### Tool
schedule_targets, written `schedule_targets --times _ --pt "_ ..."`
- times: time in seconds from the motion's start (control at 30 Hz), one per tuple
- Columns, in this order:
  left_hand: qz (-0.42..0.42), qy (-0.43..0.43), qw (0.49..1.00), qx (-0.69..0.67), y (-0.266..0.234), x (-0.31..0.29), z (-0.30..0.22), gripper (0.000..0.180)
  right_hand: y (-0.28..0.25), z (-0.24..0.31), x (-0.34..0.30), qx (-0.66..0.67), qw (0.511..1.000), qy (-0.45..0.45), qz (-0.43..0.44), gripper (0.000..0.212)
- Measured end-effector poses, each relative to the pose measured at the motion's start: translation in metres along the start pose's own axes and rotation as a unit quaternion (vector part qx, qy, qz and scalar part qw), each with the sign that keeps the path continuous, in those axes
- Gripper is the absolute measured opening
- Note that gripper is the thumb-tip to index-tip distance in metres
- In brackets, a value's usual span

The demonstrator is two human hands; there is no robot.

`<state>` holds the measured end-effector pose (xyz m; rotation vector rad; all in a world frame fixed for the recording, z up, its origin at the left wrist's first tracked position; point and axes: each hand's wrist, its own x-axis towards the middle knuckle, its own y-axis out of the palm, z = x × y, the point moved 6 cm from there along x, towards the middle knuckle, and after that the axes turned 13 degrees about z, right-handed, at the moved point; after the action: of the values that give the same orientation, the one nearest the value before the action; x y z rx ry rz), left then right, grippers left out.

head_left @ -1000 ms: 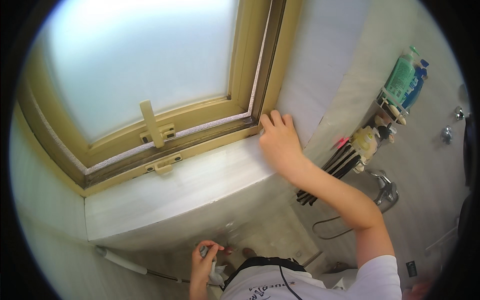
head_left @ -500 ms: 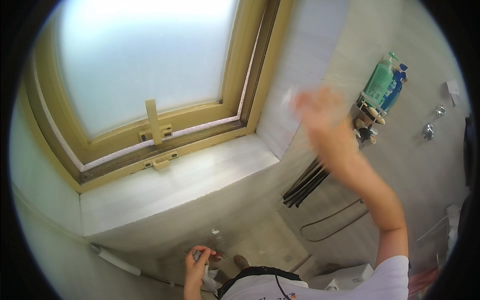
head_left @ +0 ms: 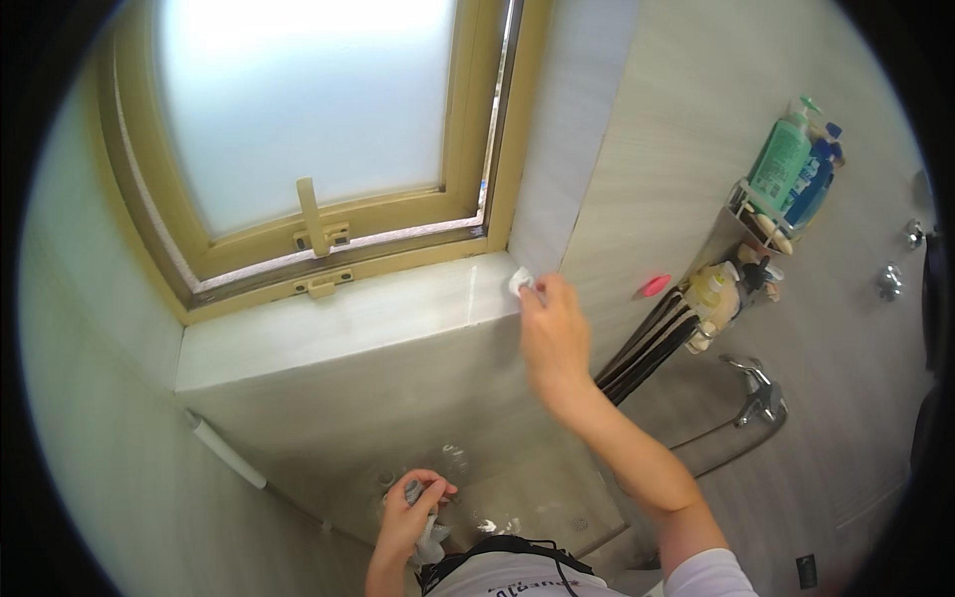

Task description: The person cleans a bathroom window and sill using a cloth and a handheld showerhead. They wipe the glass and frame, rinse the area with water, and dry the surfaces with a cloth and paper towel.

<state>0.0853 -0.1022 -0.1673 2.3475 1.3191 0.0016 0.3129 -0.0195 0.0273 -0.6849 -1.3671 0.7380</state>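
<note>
My right hand [head_left: 553, 328] is closed on a small crumpled white wipe [head_left: 519, 282]. It holds the wipe against the right end of the pale windowsill [head_left: 378, 308], by the corner with the side wall. Lower down, in front of my body, my left hand [head_left: 410, 512] is wrapped round a crumpled grey-white cloth [head_left: 431, 545], part of which hangs below the fingers. Above the sill stands the tan-framed frosted window [head_left: 308, 109], a little ajar, its latch handle [head_left: 312, 219] pointing up.
On the right wall, a rack [head_left: 761, 221] carries green [head_left: 783, 164] and blue [head_left: 814, 184] pump bottles. Dark folded bars [head_left: 652, 343], a pink item [head_left: 654, 286] and a chrome faucet [head_left: 761, 393] are nearer. A white-sleeved pole [head_left: 229, 453] runs along the left wall.
My right hand has come down and left, from beside the window's side wall to the sill's right corner. My left hand stays low with the cloth. The view has shifted.
</note>
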Motion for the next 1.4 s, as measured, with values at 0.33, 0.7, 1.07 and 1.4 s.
schedule_targets --times 0.33,0.7,1.07,1.4 --pt "-0.246 0.066 0.966 -0.052 0.001 -0.075 0.006 0.015 0.057 0.261 -0.032 0.502 0.807 -0.243 0.197 0.017" --pt "-0.288 0.082 0.921 -0.25 0.003 -0.05 0.022 0.042 0.098 0.158 -0.183 0.512 0.806 -0.081 0.285 0.048" --pt "-0.188 0.219 0.891 -0.35 -0.04 0.012 0.021 0.021 0.119 0.073 -0.248 0.561 0.735 0.124 0.362 0.032" --pt "-0.013 -0.122 0.879 -0.461 0.02 0.103 0.119 0.024 0.096 -0.102 -0.302 0.535 0.714 0.423 0.157 0.025"
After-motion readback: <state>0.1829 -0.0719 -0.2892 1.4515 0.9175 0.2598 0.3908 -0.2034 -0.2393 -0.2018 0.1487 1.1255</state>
